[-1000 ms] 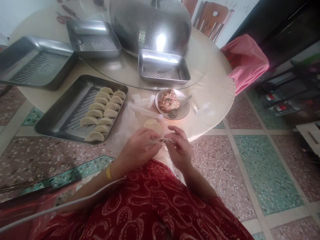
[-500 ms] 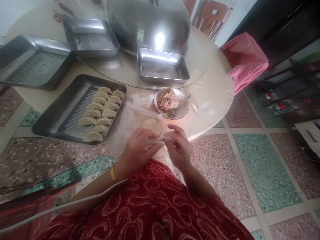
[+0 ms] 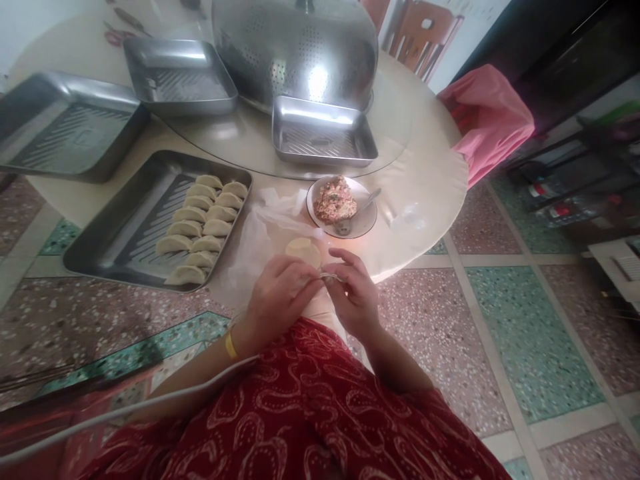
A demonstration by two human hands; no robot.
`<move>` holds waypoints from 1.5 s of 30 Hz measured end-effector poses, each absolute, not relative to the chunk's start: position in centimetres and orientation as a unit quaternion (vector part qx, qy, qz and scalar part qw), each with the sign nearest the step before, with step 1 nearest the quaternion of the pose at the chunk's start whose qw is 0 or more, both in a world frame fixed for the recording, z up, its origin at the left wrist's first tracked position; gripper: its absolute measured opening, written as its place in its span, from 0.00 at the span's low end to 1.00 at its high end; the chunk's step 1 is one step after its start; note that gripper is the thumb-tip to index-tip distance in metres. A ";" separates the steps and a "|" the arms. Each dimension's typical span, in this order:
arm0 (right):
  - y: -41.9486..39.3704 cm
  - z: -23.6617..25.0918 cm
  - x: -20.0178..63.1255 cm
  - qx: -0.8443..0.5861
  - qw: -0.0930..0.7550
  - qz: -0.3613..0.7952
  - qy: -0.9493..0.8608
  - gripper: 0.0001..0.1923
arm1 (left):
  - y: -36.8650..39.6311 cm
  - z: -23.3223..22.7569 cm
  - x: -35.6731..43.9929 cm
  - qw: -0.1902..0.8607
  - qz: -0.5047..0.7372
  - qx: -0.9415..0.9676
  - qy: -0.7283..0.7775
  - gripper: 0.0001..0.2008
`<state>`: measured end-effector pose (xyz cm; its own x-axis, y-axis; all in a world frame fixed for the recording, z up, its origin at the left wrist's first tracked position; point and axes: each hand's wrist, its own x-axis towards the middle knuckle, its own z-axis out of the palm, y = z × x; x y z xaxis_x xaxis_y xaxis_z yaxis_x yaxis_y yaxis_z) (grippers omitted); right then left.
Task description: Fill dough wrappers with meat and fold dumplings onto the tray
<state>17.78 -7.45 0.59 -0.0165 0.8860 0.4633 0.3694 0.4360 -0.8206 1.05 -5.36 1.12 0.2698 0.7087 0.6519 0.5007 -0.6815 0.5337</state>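
Note:
Between my fingertips is a folded dumpling, mostly covered by the hands. My left hand pinches its left end, and my right hand grips the right end with the index finger raised. Just beyond them a round dumpling wrapper lies on the table. Behind it stands a white plate with a mound of minced filling and a metal spoon. To the left, a dark metal tray carries two rows of finished dumplings.
Crumpled clear plastic lies between tray and plate. Farther back are metal pans and a large perforated steel dome on a glass turntable. A pink cloth hangs over a chair at right. A white cable crosses my left forearm.
My left hand has shifted slightly right, closer to the right hand, and its fingers now cover more of the dumpling. The rest of the table looks the same.

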 end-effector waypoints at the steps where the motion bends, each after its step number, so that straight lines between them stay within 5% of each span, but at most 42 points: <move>1: -7.5 0.7 17.8 -0.467 0.516 0.250 -0.673 0.10 | -5.4 1.1 1.1 0.107 0.467 0.788 0.386 0.01; 7: -7.5 0.9 18.0 -0.432 0.524 0.286 -0.676 0.18 | -5.3 1.1 1.2 0.112 0.485 0.774 0.391 0.04; 11: -7.3 1.2 18.1 -0.418 0.512 0.294 -0.690 0.24 | -5.2 0.8 1.4 0.277 0.479 0.743 0.376 0.11; 17: -7.1 1.6 18.6 -0.401 0.454 0.455 -0.653 0.30 | -5.0 -0.3 1.8 0.446 0.498 0.661 0.340 0.07; 21: -7.0 1.9 19.2 -0.383 0.458 0.489 -0.635 0.28 | -4.8 -0.2 2.4 0.564 0.513 0.535 0.364 0.09; 25: -6.9 2.5 19.7 -0.429 0.501 0.361 -0.659 0.18 | -4.5 0.6 3.2 0.648 0.530 0.420 0.351 0.12; 31: -6.5 2.7 19.9 -0.459 0.508 0.237 -0.689 0.14 | -4.4 1.1 3.5 0.659 0.514 0.436 0.334 0.09; 37: -6.1 2.8 20.2 -0.493 0.489 0.230 -0.682 0.03 | -4.5 1.1 3.5 0.614 0.498 0.496 0.359 0.06; 45: -5.8 3.7 20.0 -0.477 0.482 0.274 -0.681 0.05 | -4.6 1.5 3.0 0.508 0.455 0.635 0.363 0.05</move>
